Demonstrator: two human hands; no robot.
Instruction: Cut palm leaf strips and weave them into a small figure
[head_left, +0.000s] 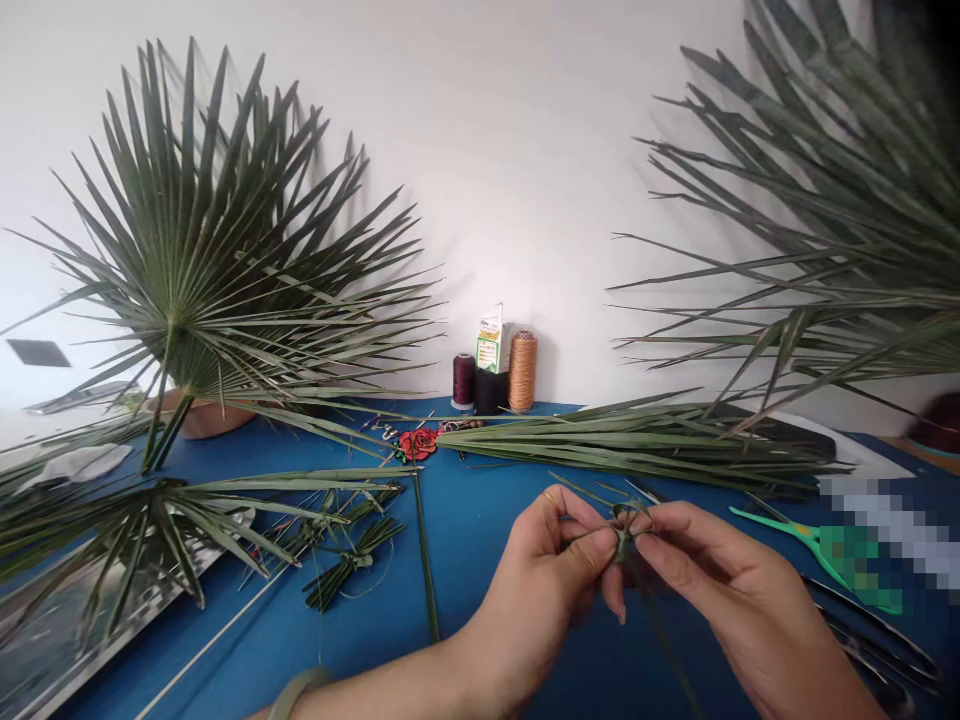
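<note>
Between my fingertips is a small folded piece of green palm leaf [624, 535], with a thin strip trailing down from it. My left hand [551, 565] pinches it from the left, thumb in front. From the right, my right hand [716, 570] grips the same piece between thumb and forefinger. My fingers cover part of the folds. A loose narrow palm strip [424, 560] lies on the blue table to the left of my left hand. Farther left rests a tied bundle of short cut leaf pieces [352, 565].
Fan palm leaves [180, 270] spread at the left, and more palm leaves [840, 200] at the right. Long leaf strips [630, 440] lie behind my hands. Thread spools [523, 372], a small carton [491, 343] and a red rose patch [417, 444] are at the back. Green-handled scissors [810, 540] lie right.
</note>
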